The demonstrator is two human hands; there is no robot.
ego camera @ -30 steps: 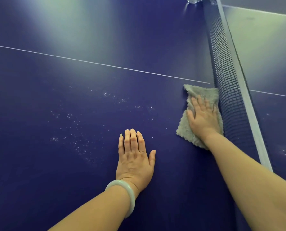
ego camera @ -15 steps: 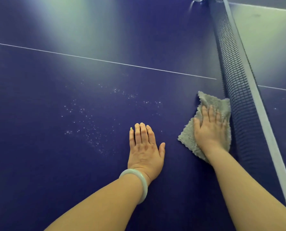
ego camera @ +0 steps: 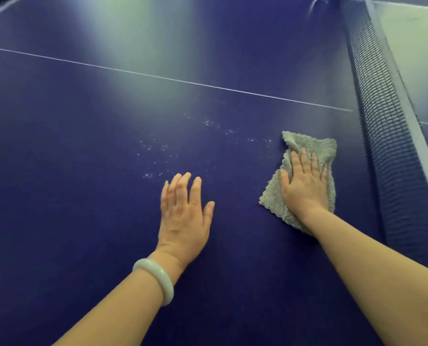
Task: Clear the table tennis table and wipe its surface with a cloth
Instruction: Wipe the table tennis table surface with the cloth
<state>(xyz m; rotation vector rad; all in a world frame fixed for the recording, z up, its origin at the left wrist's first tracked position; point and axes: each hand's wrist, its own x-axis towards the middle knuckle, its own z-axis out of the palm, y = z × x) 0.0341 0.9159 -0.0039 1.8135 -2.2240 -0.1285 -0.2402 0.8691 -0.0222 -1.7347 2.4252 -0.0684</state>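
We are mid-wipe: our right hand (ego camera: 305, 186) presses the cloth (ego camera: 315, 148) flat beside the net (ego camera: 387, 136), our left hand (ego camera: 185, 216) rests spread, and next we should sweep to the specks (ego camera: 183, 148) away from the net.

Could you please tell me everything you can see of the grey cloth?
The cloth is grey and fluffy, like microfibre, with a wavy edge. It lies crumpled and partly folded on the blue table, near the net, right of some white specks. The right hand presses flat on its middle, fingers straight; cloth shows beyond the fingertips and at both sides.
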